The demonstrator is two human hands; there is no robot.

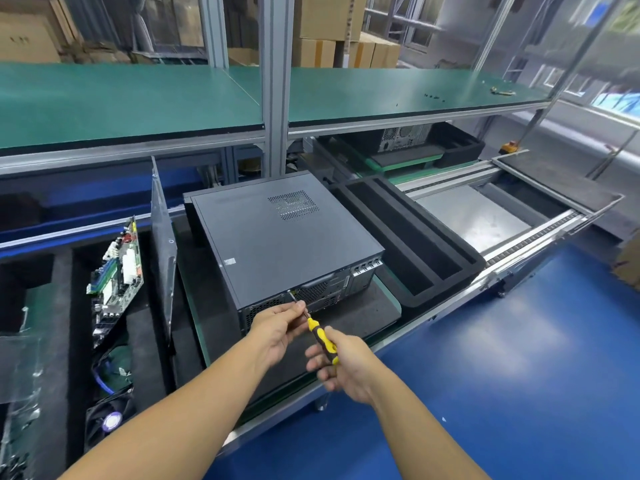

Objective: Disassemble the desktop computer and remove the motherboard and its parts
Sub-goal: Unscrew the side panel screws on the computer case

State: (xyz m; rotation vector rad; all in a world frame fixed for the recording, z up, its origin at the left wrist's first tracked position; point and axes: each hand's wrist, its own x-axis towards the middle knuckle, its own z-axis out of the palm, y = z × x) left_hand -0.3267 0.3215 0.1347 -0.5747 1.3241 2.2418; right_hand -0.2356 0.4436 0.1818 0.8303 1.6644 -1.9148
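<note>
Head view: at lower centre, the right hand (346,367) curls round the handle of the yellow-black screwdriver (317,333). The left hand (277,327) pinches its shaft, whose tip meets the rear panel of the closed desktop computer (277,244) at mid-frame. Fingers hide most of the shaft, and the screw is too small to make out.

One view only on my feed: a wide-angle camera worn on the head, straight lines bowing toward the edges. Faces forward and down at the work. Nearest, lower centre: left hand (277,327) and right hand (349,362) on a screwdriver (320,336). Computer case (277,237) close, mid-frame. Green shelf (138,98) across upper third; blue floor (502,358) lower right; cardboard boxes (325,26) far, top.
</note>
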